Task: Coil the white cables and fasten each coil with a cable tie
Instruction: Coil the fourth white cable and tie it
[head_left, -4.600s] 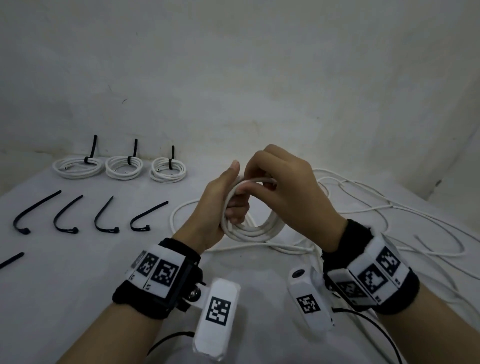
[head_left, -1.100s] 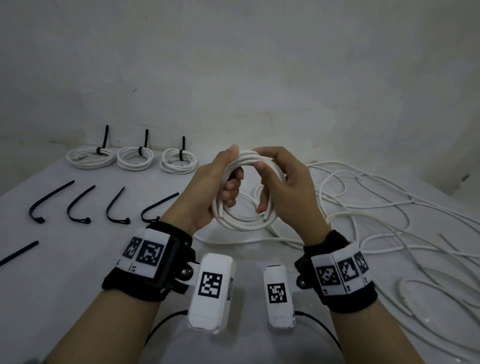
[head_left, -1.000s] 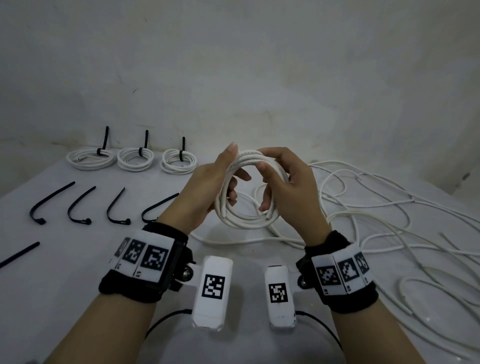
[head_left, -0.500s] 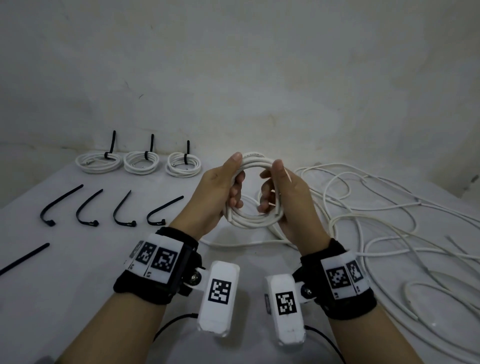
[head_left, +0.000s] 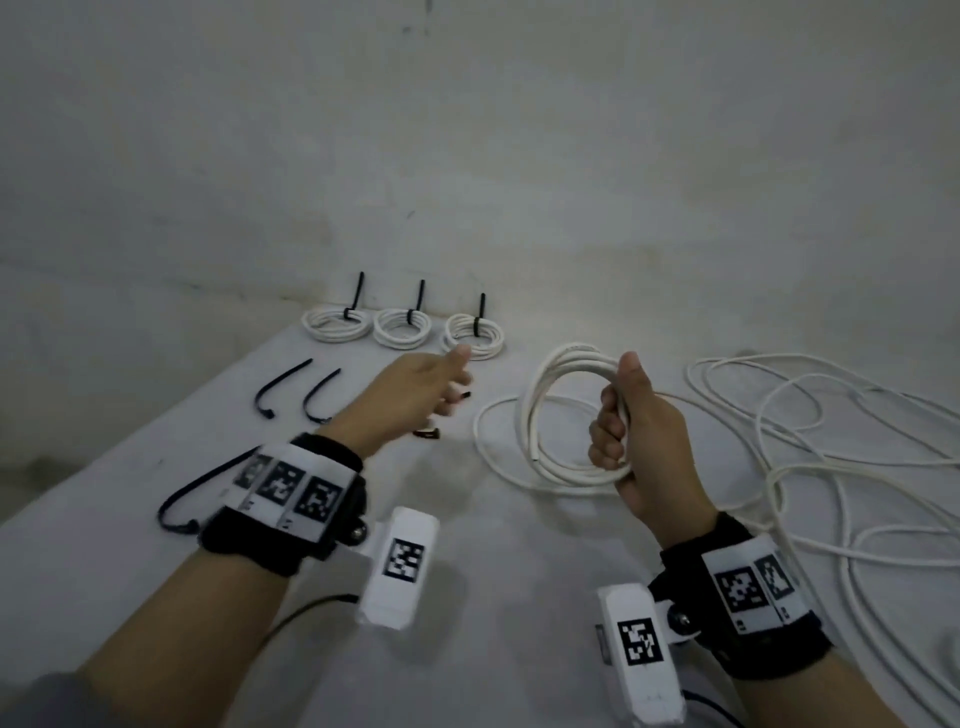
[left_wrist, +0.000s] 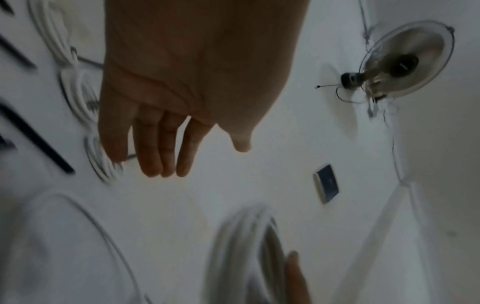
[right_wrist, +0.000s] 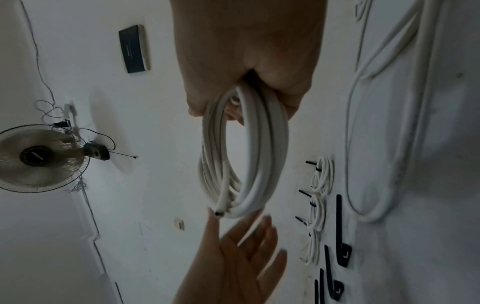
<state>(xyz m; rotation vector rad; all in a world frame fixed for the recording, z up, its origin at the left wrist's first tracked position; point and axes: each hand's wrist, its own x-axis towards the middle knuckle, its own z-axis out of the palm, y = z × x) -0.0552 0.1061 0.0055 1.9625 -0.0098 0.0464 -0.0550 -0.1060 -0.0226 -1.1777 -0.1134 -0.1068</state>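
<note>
Fingers (head_left: 605, 441) of right hand (head_left: 641, 441) curl round coil (head_left: 545, 415); left hand (head_left: 415, 389) spread, empty, near cable ties (head_left: 283, 387). Risk: 1-handed grip slackens, loops spring apart.

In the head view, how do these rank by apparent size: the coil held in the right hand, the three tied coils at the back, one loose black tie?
1. Held coil, though it is nearer the camera.
2. Tied coils, all three look alike.
3. Loose black tie.

My white coil (head_left: 558, 415) stood upright, untied; three tied coils (head_left: 405, 326) and loose black cable ties (head_left: 280, 387) lay flat on the desk (head_left: 104, 571).
</note>
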